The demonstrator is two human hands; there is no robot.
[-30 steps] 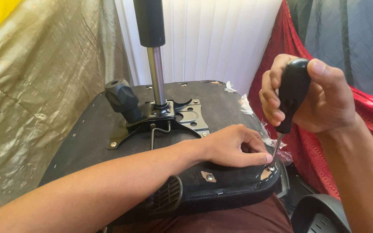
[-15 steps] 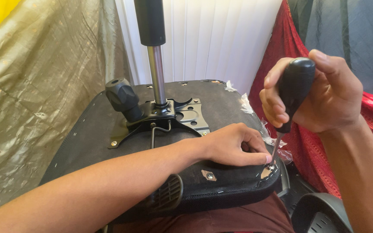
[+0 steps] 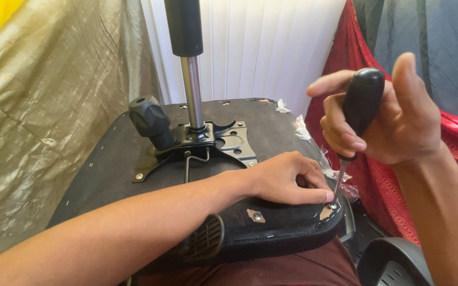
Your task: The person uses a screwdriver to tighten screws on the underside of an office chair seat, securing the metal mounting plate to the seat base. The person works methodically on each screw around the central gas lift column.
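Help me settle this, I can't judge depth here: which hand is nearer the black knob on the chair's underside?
Left. The left hand rests flat on the seat base, to the right of the black knob. The right hand is farther right and raised, gripping the screwdriver.

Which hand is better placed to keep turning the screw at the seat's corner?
The right hand: it grips the screwdriver, whose tip sits on the screw. The left hand lies flat on the seat, fingertips beside the tip, likely steadying it.
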